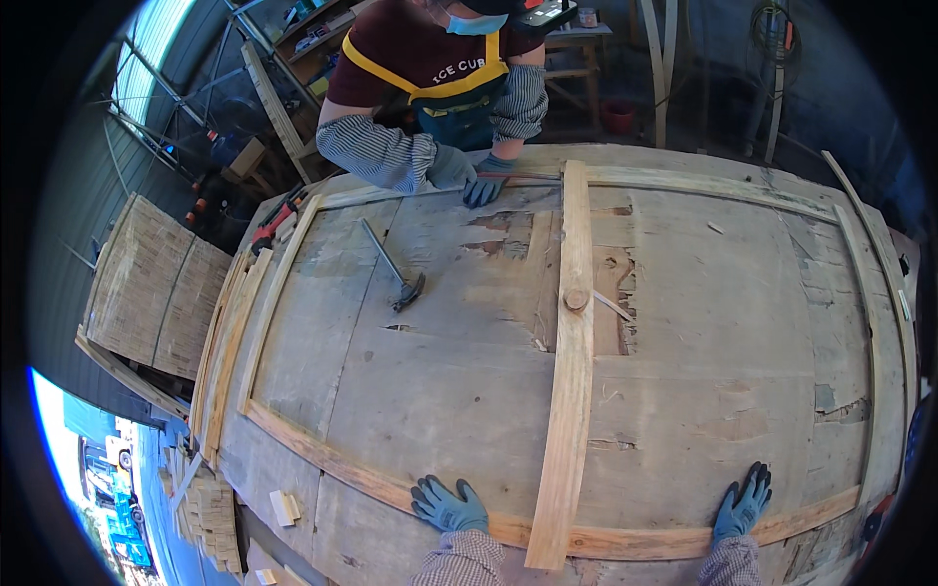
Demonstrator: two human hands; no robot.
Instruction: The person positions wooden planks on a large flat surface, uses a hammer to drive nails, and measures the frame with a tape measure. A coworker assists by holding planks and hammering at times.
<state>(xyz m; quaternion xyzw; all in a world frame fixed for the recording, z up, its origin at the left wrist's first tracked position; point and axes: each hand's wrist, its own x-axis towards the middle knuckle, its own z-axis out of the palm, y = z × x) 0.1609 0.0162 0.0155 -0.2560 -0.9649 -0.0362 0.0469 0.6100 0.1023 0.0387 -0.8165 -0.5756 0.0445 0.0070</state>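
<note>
My left hand (449, 505), in a blue work glove with dark fingertips, lies with fingers spread over the near wooden batten (635, 542). Farther right, my right hand (743, 505), gloved alike, rests fingers outstretched at the same batten, holding nothing. Between them a wider plank (562, 439) crosses the batten and runs away to the far side of the rectangular frame. A small round thing (576, 300) is on this plank; I cannot tell its kind. Left of the plank, a claw hammer (391, 264) lies inside the frame.
Opposite, a co-worker's gloved hands (469, 176) are at the far batten, holding something thin and reddish. The worn plywood tabletop (723, 283) has peeled patches. Loose strips (227, 342) line its left edge, beside stacked wood (147, 283). A wood offcut (284, 508) lies near the front left.
</note>
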